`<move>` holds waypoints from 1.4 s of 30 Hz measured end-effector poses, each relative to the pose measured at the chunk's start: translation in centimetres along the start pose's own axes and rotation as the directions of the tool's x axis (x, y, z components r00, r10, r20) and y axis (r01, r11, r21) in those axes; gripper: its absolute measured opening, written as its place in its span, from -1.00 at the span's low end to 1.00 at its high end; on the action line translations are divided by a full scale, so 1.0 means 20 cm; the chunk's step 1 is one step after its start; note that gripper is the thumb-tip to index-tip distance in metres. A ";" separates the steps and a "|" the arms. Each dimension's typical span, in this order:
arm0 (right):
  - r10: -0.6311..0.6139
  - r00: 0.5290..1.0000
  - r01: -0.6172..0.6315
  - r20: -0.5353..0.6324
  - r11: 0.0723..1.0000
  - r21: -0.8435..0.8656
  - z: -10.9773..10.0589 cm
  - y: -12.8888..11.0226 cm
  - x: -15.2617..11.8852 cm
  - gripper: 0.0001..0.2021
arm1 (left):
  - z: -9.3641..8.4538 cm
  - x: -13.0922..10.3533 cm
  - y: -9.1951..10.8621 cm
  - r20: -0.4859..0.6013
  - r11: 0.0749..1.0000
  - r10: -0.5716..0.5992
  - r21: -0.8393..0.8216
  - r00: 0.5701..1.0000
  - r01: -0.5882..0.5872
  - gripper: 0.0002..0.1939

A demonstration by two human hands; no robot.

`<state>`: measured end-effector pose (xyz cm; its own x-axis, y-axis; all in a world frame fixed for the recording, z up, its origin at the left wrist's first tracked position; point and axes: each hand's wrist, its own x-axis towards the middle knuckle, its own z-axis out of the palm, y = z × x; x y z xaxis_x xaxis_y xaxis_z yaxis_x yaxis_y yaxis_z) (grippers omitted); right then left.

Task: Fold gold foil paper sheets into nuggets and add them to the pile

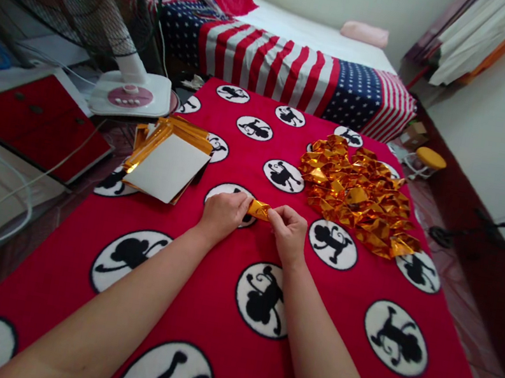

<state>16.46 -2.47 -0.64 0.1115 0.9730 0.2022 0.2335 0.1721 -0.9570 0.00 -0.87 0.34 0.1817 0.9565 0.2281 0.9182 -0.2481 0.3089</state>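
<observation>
Writing is nowhere legible here; the red blanket (pixel 198 283) carries only black monkey figures in white circles. Folded gold foil pieces (pixel 361 194) lie heaped to your right, well apart from your hands, and a stack of foil sheets (pixel 167 165), white side up, sits to your left near the fan base (pixel 130 94). A striped, starred bedcover (pixel 301 71) lies beyond. Your left hand (pixel 224 213) and right hand (pixel 291 234) pinch one small gold foil piece (pixel 259 209) between them, just above the blanket.
</observation>
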 end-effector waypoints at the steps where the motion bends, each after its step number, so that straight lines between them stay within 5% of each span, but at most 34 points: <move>1: -0.008 1.000 0.008 0.010 1.000 0.004 0.00 0.00 0.00 -0.73 | 0.00 0.00 0.00 0.000 1.000 0.001 -0.001 1.000 -0.001 -0.56; 22: -0.012 0.997 0.007 -0.071 0.998 -0.059 0.01 -0.01 -0.01 -0.72 | -0.02 0.00 0.02 0.037 0.999 -0.040 0.020 0.999 0.039 -0.56; 28: 0.002 0.988 -0.017 -0.153 0.995 -0.095 0.01 0.00 0.00 -0.73 | 0.00 -0.01 0.02 0.032 1.000 0.024 0.012 0.999 -0.025 -0.56; 42: -0.008 0.991 -0.001 -0.135 0.998 -0.068 0.01 -0.01 0.00 -0.72 | 0.00 -0.01 0.02 0.031 0.999 0.038 0.001 0.999 -0.039 -0.55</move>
<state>16.25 -2.56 -0.55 0.2386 0.9420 0.2361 0.2987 0.1602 -0.9408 0.39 -1.16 0.35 0.2278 0.9506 0.2109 0.9108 -0.2846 0.2990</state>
